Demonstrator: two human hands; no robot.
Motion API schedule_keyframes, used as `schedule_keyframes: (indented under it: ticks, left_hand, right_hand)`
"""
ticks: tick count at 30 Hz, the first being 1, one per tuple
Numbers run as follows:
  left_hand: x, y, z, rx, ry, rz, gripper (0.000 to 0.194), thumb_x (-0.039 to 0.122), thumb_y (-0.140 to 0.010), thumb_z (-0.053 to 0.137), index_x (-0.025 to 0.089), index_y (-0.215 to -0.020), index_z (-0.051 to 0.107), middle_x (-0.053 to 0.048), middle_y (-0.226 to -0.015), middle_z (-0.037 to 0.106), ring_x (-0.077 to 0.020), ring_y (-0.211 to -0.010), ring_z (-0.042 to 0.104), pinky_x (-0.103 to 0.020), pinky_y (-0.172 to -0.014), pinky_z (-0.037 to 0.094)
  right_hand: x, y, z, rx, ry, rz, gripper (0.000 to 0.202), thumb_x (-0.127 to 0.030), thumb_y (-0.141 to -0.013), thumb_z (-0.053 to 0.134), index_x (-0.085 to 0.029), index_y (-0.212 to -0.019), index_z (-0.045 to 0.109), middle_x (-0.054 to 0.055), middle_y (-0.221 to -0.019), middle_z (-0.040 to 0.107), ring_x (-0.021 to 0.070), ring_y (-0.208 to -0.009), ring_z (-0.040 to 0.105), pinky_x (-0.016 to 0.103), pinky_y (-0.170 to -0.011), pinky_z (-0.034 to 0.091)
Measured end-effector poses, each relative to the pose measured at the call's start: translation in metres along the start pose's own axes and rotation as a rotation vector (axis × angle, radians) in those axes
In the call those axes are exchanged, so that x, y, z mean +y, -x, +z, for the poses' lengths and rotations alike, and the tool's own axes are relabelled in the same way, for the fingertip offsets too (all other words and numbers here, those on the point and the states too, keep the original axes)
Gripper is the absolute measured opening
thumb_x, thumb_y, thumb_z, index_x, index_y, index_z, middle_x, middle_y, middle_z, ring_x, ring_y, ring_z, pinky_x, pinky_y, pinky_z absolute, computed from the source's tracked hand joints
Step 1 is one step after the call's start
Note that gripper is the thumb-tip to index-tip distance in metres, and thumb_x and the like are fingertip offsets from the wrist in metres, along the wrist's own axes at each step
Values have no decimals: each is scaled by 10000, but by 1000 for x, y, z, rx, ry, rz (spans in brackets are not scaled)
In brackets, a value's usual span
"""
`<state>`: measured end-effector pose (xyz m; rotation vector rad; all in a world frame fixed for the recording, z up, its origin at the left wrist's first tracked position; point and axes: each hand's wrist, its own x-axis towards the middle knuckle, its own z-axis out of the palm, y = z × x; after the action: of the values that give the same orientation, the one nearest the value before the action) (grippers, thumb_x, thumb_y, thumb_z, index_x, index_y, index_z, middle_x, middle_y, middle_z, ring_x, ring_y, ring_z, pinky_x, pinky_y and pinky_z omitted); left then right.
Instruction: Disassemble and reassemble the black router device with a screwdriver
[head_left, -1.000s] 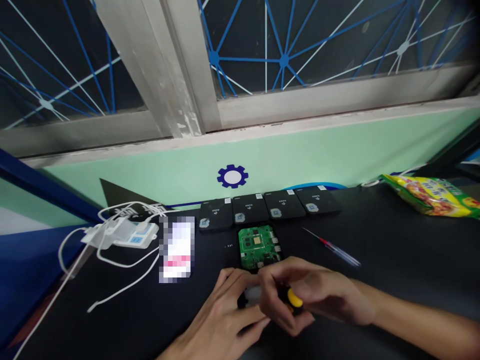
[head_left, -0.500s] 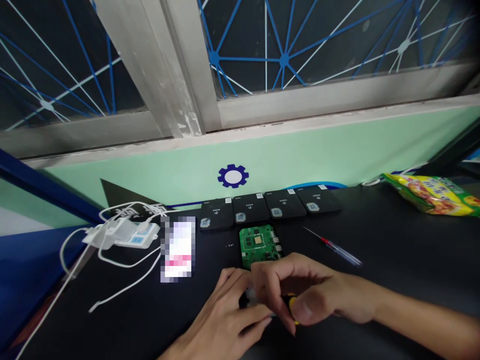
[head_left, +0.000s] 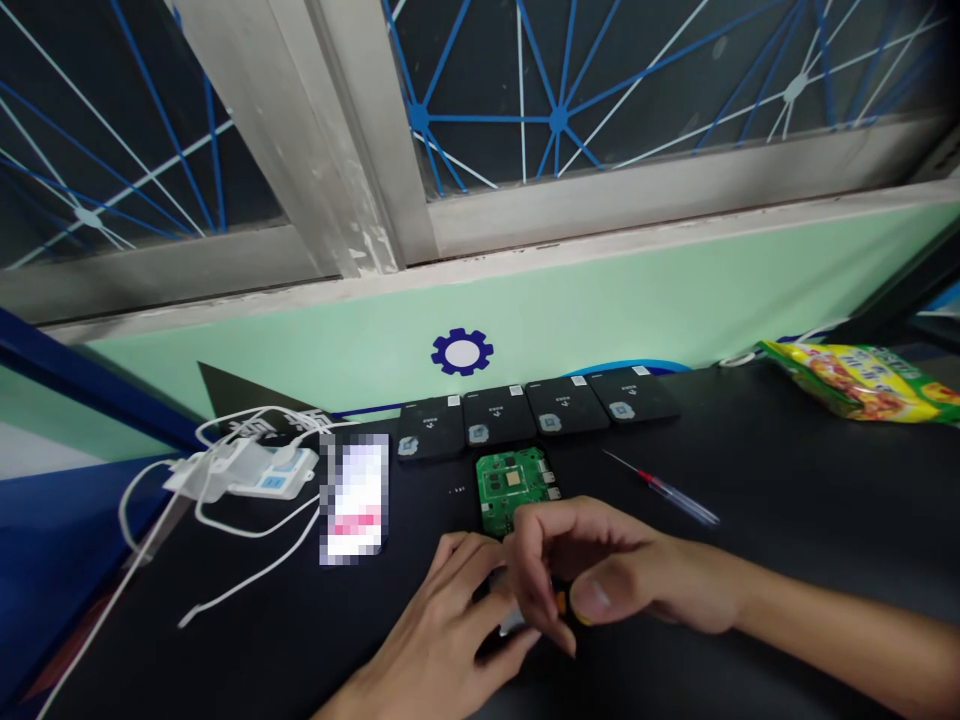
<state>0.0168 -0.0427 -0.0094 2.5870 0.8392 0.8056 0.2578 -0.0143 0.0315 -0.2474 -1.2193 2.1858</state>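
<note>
Low in the middle, my left hand [head_left: 457,625] lies with bent fingers around a greyish, shiny piece [head_left: 514,622], mostly covered, whose kind I cannot make out. My right hand [head_left: 592,570] is closed just beside it, fingers curled over the left fingertips. Between its thumb and fingers shows a bit of a yellow-and-black thing [head_left: 581,608]; the rest is hidden. Right behind the hands lies a green circuit board [head_left: 499,485] in a black case, its near right part covered by my right hand. A screwdriver [head_left: 679,497] with a clear handle and red collar rests to the right.
Several flat black boxes [head_left: 499,415] with labels stand in a row along the wall. A lit phone [head_left: 356,495], blurred out, lies left of the board. White cables and a power strip [head_left: 274,472] are farther left. A yellow-green snack bag [head_left: 862,385] lies far right.
My right hand has shifted slightly left, and less of the yellow-and-black thing shows. My left hand stays nearly in place. The whole view has moved a little.
</note>
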Motion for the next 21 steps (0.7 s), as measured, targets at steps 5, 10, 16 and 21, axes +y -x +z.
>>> schedule_keyframes:
  ticks: [5, 10, 16, 21]
  left_hand:
    - [0, 1, 1, -23, 24, -33, 192, 185, -1020, 778, 256, -1185, 708, -44, -1234, 753, -254, -1085, 678, -423, -965, 529]
    - [-1, 2, 2, -64, 12, -45, 340, 152, -956, 846, 263, -1245, 706, -45, -1188, 747, -267, -1063, 687, -445, -966, 540]
    - [-1, 3, 3, -41, -12, -16, 242, 207, -1010, 805, 269, -1236, 746, -66, -1207, 740, -286, -1097, 675, -467, -967, 543]
    - [-1, 2, 0, -48, 8, -8, 133, 170, -1006, 787, 261, -1098, 755, -44, -1184, 748, -254, -1070, 684, -428, -945, 539]
  right_hand:
    - [5, -3, -3, -15, -51, -38, 211, -310, -929, 773, -120, -942, 683, 36, -779, 683, 135, -620, 598, 295, -729, 466]
    - [1, -4, 2, -41, -33, -36, 247, -350, -1000, 737, -132, -893, 691, 43, -796, 677, 139, -628, 588, 290, -711, 495]
    - [-4, -2, 7, 1, 75, -21, 384, -444, -1085, 657, -145, -854, 725, 71, -845, 669, 181, -784, 597, 304, -752, 517]
    - [4, -1, 8, -15, -10, 3, 432, -491, -1103, 653, -117, -893, 711, 41, -775, 633, 115, -628, 545, 212, -579, 440]
